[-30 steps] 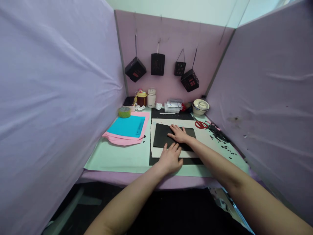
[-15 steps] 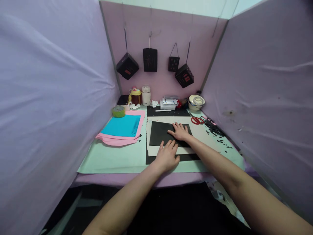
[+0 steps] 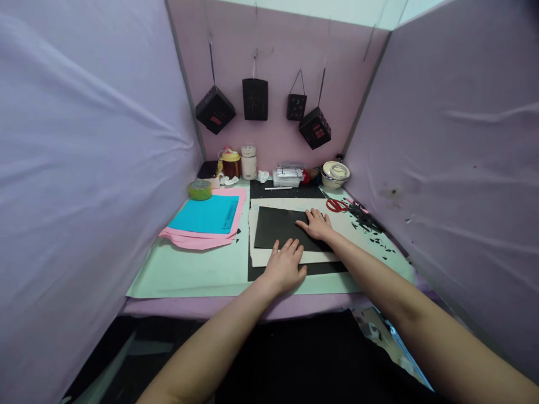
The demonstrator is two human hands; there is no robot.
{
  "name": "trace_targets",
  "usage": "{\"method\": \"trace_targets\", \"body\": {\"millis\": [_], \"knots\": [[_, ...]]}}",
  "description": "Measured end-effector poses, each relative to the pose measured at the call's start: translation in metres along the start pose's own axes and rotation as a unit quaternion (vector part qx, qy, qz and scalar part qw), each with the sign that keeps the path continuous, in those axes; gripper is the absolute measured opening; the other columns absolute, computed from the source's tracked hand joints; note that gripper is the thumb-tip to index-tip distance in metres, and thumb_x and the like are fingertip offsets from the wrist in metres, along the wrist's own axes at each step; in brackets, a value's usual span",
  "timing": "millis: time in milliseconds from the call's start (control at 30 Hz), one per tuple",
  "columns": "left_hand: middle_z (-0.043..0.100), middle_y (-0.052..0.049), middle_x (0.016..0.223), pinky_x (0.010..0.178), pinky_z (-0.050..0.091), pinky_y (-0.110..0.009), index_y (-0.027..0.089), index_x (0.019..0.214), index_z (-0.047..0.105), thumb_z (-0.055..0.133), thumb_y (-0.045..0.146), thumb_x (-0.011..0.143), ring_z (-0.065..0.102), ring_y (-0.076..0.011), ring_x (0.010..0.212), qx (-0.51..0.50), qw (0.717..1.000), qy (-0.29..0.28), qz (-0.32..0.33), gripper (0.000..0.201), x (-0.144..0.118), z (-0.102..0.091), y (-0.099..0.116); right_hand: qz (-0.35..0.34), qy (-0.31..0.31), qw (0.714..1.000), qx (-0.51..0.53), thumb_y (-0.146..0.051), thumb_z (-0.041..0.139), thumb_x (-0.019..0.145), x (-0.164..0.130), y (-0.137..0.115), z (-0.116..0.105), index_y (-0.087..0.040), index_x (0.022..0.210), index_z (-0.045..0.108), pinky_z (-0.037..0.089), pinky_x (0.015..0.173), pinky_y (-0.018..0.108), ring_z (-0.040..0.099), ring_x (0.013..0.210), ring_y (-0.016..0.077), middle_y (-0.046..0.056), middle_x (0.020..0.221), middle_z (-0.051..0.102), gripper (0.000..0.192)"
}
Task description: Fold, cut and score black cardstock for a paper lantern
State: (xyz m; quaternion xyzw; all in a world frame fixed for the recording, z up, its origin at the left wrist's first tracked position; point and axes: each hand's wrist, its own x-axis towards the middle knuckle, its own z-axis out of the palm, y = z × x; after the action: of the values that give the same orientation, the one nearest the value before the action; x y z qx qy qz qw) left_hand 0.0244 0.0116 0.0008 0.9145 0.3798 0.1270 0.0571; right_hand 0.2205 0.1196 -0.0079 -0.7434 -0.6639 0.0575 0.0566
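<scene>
A flat piece of black paper lies on a white board, which rests on a larger black mat. My right hand lies flat on the right part of the black paper, fingers spread. At the paper's near edge, my left hand rests palm down with its fingers stretched out, fingertips at the edge. Neither hand grips anything. The paper's right end is partly covered by my right hand and forearm.
Red-handled scissors and black paper scraps lie to the right. Blue sheets on pink paper and a tape roll are left. Behind stand a white bottle, a plastic box and bowls. Black paper lanterns hang above.
My right hand has slid a little to the right across the black paper. My left hand stays at the near edge. The whole view has shifted slightly.
</scene>
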Motion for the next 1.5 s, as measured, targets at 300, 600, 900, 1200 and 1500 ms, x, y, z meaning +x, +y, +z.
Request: {"method": "trace_targets", "body": {"millis": [300,600,900,1200,1500], "knots": [[0.036,-0.012,0.148,0.112,0.016,-0.055,0.016,0.137,0.041,0.04,0.04,0.088,0.027,-0.0279,0.138,0.003,1.0,0.001,-0.001,0.055,0.001,0.0,0.0,0.027,-0.02,0.999,0.004,-0.078,0.02,0.081,0.002,0.0,-0.001,-0.021,0.149,0.018,0.008,0.112,0.048,0.008,0.143,0.0312,0.014,0.156,0.011,0.089],[0.036,-0.012,0.148,0.112,0.015,-0.055,0.017,0.138,0.041,0.041,0.041,0.087,0.026,-0.0278,0.138,-0.005,1.0,0.0,-0.007,0.056,0.0,0.0,-0.001,0.028,-0.01,0.999,-0.02,-0.076,0.024,0.082,-0.005,-0.006,-0.01,-0.02,0.147,0.025,0.006,0.111,0.049,0.009,0.143,0.031,0.015,0.156,0.014,0.086],[0.038,-0.013,0.147,0.112,0.014,-0.056,0.016,0.137,0.041,0.042,0.043,0.087,0.027,-0.0284,0.137,-0.017,1.0,0.008,-0.01,0.057,-0.001,-0.001,0.0,-0.184,-0.019,0.982,0.023,-0.07,0.024,0.086,0.01,-0.077,-0.014,-0.016,0.15,0.005,0.001,0.114,0.041,-0.002,0.144,0.0208,0.009,0.158,0.004,0.086],[0.039,-0.015,0.145,0.111,0.015,-0.058,0.013,0.137,0.042,0.042,0.042,0.086,0.028,-0.0305,0.135,-0.027,0.999,0.022,-0.002,0.059,-0.002,0.002,-0.001,-0.172,-0.102,0.98,0.004,-0.074,0.027,0.082,0.025,-0.1,-0.002,-0.016,0.15,0.004,0.004,0.114,0.046,-0.001,0.144,0.0245,0.009,0.158,0.001,0.092],[0.039,-0.015,0.145,0.112,0.014,-0.057,0.015,0.136,0.042,0.043,0.043,0.085,0.028,-0.0299,0.135,-0.04,0.999,0.018,-0.009,0.058,-0.003,0.0,-0.001,-0.19,-0.083,0.978,0.017,-0.073,0.026,0.083,0.028,-0.113,-0.004,-0.015,0.15,0.008,0.004,0.114,0.045,0.002,0.144,0.0231,0.01,0.157,0.005,0.09]]}}
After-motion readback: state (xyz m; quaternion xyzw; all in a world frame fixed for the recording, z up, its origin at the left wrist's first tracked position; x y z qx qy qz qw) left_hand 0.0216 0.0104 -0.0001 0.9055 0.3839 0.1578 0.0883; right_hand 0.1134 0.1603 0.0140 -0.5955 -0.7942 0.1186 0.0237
